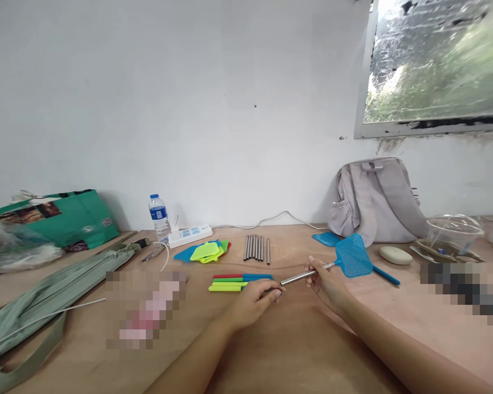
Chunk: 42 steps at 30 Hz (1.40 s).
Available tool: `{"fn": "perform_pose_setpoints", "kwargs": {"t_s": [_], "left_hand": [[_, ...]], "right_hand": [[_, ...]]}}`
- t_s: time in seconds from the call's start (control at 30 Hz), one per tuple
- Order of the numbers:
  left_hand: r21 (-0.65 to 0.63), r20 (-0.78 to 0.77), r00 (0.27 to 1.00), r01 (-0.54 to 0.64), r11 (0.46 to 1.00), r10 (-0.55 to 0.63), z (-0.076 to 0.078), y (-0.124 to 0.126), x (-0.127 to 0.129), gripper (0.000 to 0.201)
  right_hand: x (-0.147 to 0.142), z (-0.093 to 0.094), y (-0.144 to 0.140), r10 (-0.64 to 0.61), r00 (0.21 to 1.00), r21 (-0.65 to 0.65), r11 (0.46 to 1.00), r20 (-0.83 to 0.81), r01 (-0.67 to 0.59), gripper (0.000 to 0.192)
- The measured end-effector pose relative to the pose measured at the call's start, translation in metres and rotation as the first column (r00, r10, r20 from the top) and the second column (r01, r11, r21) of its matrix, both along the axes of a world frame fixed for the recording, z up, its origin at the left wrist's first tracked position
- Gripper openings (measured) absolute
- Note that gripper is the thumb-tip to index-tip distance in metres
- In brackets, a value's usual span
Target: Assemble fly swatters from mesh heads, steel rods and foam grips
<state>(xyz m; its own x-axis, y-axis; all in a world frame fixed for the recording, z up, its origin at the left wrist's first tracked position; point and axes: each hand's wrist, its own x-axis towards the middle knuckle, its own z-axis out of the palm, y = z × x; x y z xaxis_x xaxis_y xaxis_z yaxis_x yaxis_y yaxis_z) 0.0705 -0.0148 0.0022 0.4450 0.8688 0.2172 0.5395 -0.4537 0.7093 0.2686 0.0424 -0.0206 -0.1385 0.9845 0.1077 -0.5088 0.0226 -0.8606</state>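
Observation:
My right hand (322,282) is closed around a silver metal tube (298,278), with a blue mesh fly swatter head (353,255) at its far end. The tube's other end points at my left hand (257,301). That hand is curled, and a bit of a blue handle (280,293) shows at its fingertips; the rest is hidden. Just behind it lie several plastic handles (225,283) in red, green, yellow and blue. Farther back stand out a row of metal tubes (253,248) and a pile of swatter heads (207,251), yellow, green and blue.
Another blue swatter head (326,238) and a blue handle (386,275) lie right, near a grey backpack (378,202) and a pale oval object (395,255). Left are a power strip (191,235), a water bottle (159,216), a green bag (78,219) and grey-green fabric (61,290).

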Motion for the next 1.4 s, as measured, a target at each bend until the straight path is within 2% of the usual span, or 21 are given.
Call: {"fn": "perform_pose_setpoints", "kwargs": {"t_s": [0.07, 0.23, 0.57, 0.67, 0.77, 0.83, 0.93, 1.07, 1.13, 1.27, 1.4], "left_hand": [[0.102, -0.049, 0.999, -0.017, 0.995, 0.022, 0.000, 0.000, 0.002, 0.030], [0.185, -0.072, 0.994, -0.066, 0.981, 0.080, -0.003, 0.001, 0.000, 0.026], [0.120, 0.117, 0.980, -0.174, 0.977, 0.160, -0.008, 0.006, -0.006, 0.026], [0.141, 0.127, 0.967, -0.238, 0.961, 0.221, -0.008, 0.008, -0.009, 0.023], [0.181, 0.173, 0.972, -0.189, 0.965, 0.158, -0.008, 0.011, -0.013, 0.018], [0.212, 0.208, 0.972, -0.150, 0.966, 0.106, -0.008, 0.011, -0.013, 0.017], [0.273, 0.220, 0.969, -0.172, 0.946, 0.112, -0.005, 0.009, -0.008, 0.016], [0.318, 0.209, 0.971, -0.178, 0.931, 0.114, -0.004, 0.004, 0.000, 0.012], [0.325, 0.204, 0.972, -0.179, 0.929, 0.116, -0.004, 0.003, 0.002, 0.011], [0.350, 0.210, 0.968, -0.206, 0.914, 0.138, -0.006, 0.003, 0.005, 0.009], [0.378, 0.180, 0.979, -0.159, 0.912, 0.096, -0.008, -0.001, 0.004, 0.011]], "right_hand": [[-0.002, 0.000, -0.003, -0.002, 1.000, 0.035, 0.999, 0.022, 0.001, 0.030], [-0.004, -0.001, -0.003, -0.017, 1.000, 0.062, 0.998, 0.021, 0.016, 0.033], [-0.001, 0.002, -0.004, -0.020, 0.998, 0.062, 0.998, 0.054, 0.016, 0.031], [0.006, 0.003, -0.004, 0.095, 0.993, 0.054, 0.994, 0.076, -0.099, 0.037], [0.011, 0.003, -0.003, 0.244, 0.967, 0.025, 0.969, 0.078, -0.246, 0.039], [0.009, 0.002, -0.003, 0.263, 0.963, 0.009, 0.965, 0.067, -0.264, 0.030], [-0.002, -0.005, -0.005, 0.252, 0.962, -0.055, 0.967, 0.102, -0.248, 0.021], [-0.018, -0.017, -0.010, 0.317, 0.928, -0.180, 0.942, 0.195, -0.284, 0.023], [-0.022, -0.019, -0.012, 0.349, 0.918, -0.212, 0.927, 0.188, -0.309, 0.024], [-0.025, -0.017, -0.018, 0.393, 0.912, -0.203, 0.908, 0.115, -0.365, 0.026], [-0.024, -0.016, -0.025, 0.466, 0.884, -0.202, 0.871, 0.052, -0.447, 0.028]]}}
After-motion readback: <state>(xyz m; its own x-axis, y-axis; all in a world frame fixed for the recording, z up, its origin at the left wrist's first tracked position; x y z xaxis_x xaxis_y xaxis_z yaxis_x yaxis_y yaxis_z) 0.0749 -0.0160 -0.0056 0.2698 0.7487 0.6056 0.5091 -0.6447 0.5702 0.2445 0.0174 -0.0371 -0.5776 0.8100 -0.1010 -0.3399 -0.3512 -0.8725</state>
